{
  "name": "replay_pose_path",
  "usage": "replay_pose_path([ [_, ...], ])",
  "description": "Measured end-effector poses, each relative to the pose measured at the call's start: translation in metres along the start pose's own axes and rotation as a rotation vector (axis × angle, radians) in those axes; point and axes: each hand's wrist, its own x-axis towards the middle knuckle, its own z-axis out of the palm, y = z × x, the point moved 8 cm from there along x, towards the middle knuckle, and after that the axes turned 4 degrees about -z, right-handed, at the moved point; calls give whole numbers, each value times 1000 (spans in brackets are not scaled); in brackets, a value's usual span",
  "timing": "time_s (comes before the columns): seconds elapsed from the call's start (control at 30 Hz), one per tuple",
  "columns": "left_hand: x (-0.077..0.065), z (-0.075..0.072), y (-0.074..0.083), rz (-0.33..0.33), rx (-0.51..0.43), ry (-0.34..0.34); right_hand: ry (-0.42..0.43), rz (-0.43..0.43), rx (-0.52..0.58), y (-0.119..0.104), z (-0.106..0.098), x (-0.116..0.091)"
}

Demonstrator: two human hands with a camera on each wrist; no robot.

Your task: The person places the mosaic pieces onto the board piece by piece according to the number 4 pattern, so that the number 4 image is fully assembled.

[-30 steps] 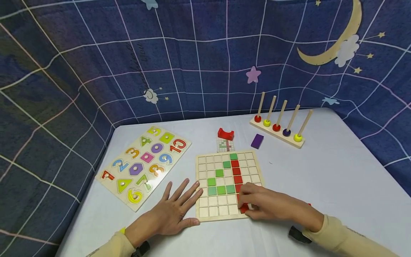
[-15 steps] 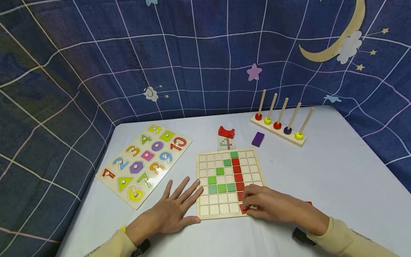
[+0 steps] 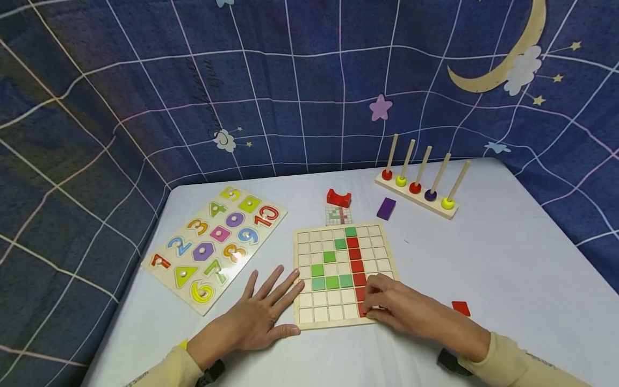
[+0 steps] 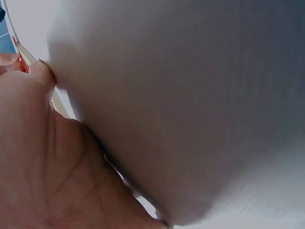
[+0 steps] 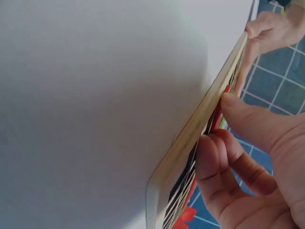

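Observation:
A square wooden grid board (image 3: 333, 325) lies on the white table, with green tiles (image 3: 332, 282) and a column of red tiles (image 3: 357, 266) in its cells. My right hand (image 3: 406, 307) pinches a red tile (image 3: 361, 310) at the bottom of that column; in the right wrist view, thumb and fingertips meet at the red tile (image 5: 219, 113). Part of this tile is hidden by the fingers. My left hand (image 3: 258, 318) lies with spread fingers on the table, fingertips touching the board's left edge. The left wrist view shows mostly the palm (image 4: 71, 171) and white cloth.
A loose red tile (image 3: 461, 308) lies beside the right forearm. Behind the board are a small pattern card (image 3: 337, 216), a red arched block (image 3: 339, 198) and a purple block (image 3: 386, 208). A number puzzle (image 3: 215, 250) lies left; a peg stand (image 3: 437, 206) stands back right.
The red tile under my right fingers was tilted and now lies in line with the column in the bottom row. The loose red tile shows more fully. My left hand stays put.

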Motion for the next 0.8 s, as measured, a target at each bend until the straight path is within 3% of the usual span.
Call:
replay_pose_path([
  [0.2, 3, 12, -7, 48, -52, 77, -14, 66, 26, 1, 1, 1],
  [0.57, 6, 16, -10, 30, -26, 74, -22, 69, 32, 3, 2, -1],
  [0.8, 9, 21, -12, 19, -13, 51, -68, 30, 146, 3, -11, -7],
])
